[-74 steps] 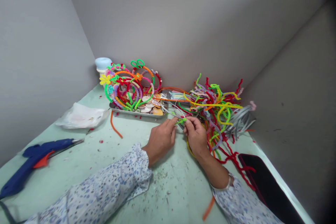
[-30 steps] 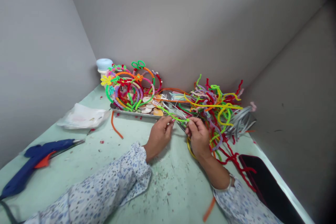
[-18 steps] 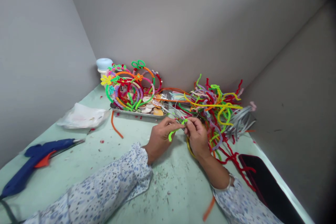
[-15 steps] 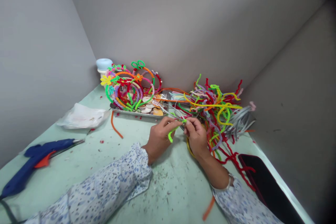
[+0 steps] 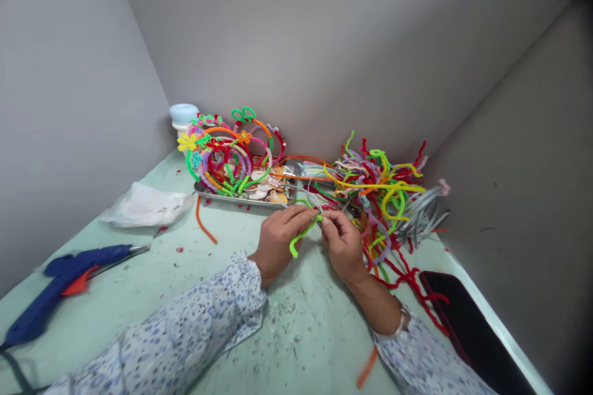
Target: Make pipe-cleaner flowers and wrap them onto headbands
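Observation:
My left hand [image 5: 281, 242] and my right hand [image 5: 345, 247] meet over the table, fingertips almost touching. Both are closed in a pinch on a bright green pipe cleaner [image 5: 294, 248]. Its loose end curls down beside the left fingers, and another stretch of it shows just beyond them. Thin grey strips [image 5: 315, 199] rise behind the fingertips. Whether the green piece is wrapped round one of them is hidden by my fingers.
A metal tray [image 5: 241, 199] bears colourful headbands [image 5: 227, 154] and flat round pieces. Tangled pipe cleaners [image 5: 380, 185] and grey bands [image 5: 424, 216] lie at right, near a phone [image 5: 472, 321]. A glue gun [image 5: 69, 284] and plastic bag [image 5: 148, 205] are at left.
Both hands have shifted slightly left. The green pipe cleaner's loose end has moved left and a little down, and more of its length shows. The yellow curve by my right wrist has gone from view.

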`<move>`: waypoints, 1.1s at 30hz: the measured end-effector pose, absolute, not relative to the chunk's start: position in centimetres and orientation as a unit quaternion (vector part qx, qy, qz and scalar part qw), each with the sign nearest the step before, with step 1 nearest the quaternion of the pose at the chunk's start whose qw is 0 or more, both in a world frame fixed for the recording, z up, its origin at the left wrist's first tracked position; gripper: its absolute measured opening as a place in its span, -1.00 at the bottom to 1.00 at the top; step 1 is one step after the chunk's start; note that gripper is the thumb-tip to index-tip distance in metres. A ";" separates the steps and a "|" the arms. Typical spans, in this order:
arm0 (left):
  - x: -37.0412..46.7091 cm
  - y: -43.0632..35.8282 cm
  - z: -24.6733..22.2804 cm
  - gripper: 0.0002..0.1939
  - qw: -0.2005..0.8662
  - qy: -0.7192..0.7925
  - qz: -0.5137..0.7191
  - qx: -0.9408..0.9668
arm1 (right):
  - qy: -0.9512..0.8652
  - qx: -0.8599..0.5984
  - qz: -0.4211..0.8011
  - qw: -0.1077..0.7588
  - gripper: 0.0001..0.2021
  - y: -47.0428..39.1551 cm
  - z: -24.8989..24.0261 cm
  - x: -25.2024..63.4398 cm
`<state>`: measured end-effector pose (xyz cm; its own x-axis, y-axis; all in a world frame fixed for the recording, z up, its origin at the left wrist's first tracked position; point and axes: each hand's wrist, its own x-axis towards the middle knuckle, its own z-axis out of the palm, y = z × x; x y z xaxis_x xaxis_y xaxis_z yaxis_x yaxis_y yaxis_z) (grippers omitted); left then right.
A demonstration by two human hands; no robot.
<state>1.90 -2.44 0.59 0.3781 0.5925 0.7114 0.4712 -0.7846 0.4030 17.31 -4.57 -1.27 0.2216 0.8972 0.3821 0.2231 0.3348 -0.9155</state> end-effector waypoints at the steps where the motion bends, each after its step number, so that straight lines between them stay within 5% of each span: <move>1: 1.9 -2.4 0.6 -0.74 0.071 0.323 0.456 0.826 | -0.558 -0.503 0.282 0.597 -0.87 -4.6 -1.3 17.3; 33: 2.5 -2.0 -0.1 -0.87 0.095 0.372 0.450 0.806 | -0.590 -0.506 0.265 0.571 -0.87 -4.5 -1.3 17.3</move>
<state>2.46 -2.00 -0.13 0.3180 0.6851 0.6554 0.5134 -0.7056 0.4885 17.30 -4.50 -1.32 0.1622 0.8996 0.4055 0.2942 0.3482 -0.8901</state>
